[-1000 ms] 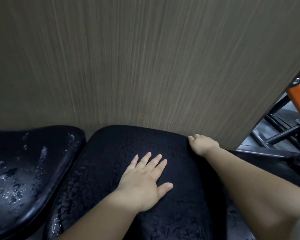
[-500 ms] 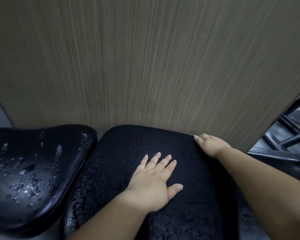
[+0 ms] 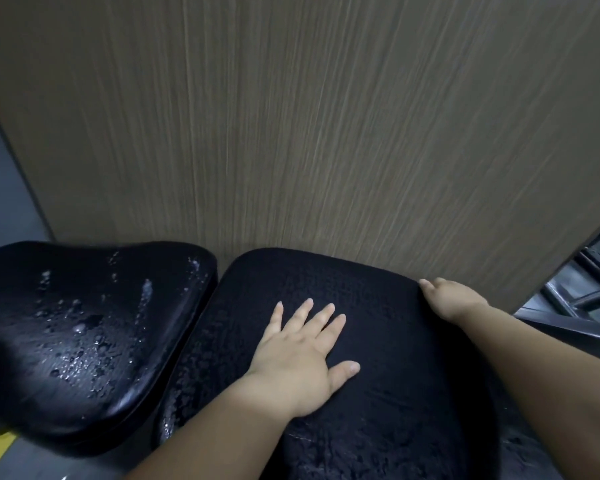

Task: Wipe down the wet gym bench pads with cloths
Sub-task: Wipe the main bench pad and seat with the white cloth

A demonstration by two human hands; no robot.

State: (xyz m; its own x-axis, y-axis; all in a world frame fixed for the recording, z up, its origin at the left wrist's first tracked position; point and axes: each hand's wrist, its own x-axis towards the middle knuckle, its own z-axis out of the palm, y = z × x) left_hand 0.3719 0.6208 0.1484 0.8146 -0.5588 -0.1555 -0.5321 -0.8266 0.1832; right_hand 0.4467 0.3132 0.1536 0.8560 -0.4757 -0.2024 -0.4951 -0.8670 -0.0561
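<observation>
The left hand (image 3: 298, 362) lies flat, fingers spread, on what looks like a dark cloth (image 3: 378, 306) over the right pad (image 3: 184, 393) — likely to soak up water. The right hand (image 3: 454, 299) curls round the cloth's far corner, likely to hold it.

Under the flat left hand (image 3: 298, 362) the dark cloth (image 3: 395, 375) is matt and nubbly, with a rough weave like towelling. To the left of that hand, the bare black pad (image 3: 84, 334) looks like smooth, glossy vinyl, beaded with shining water drops. Beyond both hands stands a wood-grain panel (image 3: 309, 133), matt and finely streaked. To the right of the right hand (image 3: 454, 299), dark metal bars (image 3: 589, 299) show a dull sheen.
</observation>
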